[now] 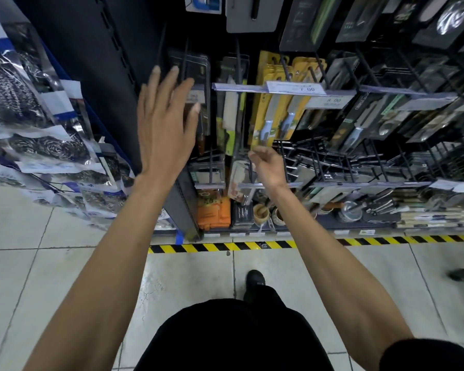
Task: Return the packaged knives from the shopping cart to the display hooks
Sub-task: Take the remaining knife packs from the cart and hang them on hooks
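My left hand [164, 116] is raised with straight, spread fingers in front of dark knife packages [196, 76] hanging on a hook at the rack's left end. My right hand [265, 164] pinches the bottom edge of a yellow-carded packaged knife [265, 116] with a pale blue handle, which hangs on a display hook [284, 66] among similar yellow packs. A green-and-white packaged knife [232, 108] hangs between the two hands. No shopping cart shows.
Price rails [292, 89] run across the hooks. Bare metal hooks [332, 162] jut out to the right of my right hand. Bagged steel scourers [38, 124] hang on the left. Wooden mortars [260, 212] stand on the bottom shelf, above hazard tape [225, 246] on the floor.
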